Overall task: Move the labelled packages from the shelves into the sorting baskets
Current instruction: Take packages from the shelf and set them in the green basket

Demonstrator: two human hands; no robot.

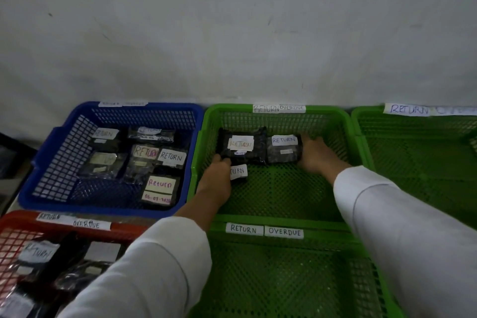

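Both my hands reach into the middle green basket (280, 196) tagged "RETURN OVERDUE". My left hand (215, 179) grips the near-left corner of a dark package (251, 155) with a "RETURN" label. Under it lies another package whose white label (238, 171) pokes out beside my fingers. My right hand (316, 153) holds the right end of a second dark "RETURN" package (284, 153). The two packages sit side by side on the basket floor at its far end.
A blue basket (51, 162) at the left holds several labelled dark packages. A red basket (15, 237) at the near left holds more. Green baskets stand in front (284, 279) and at the right (418, 157). A white wall rises behind them.
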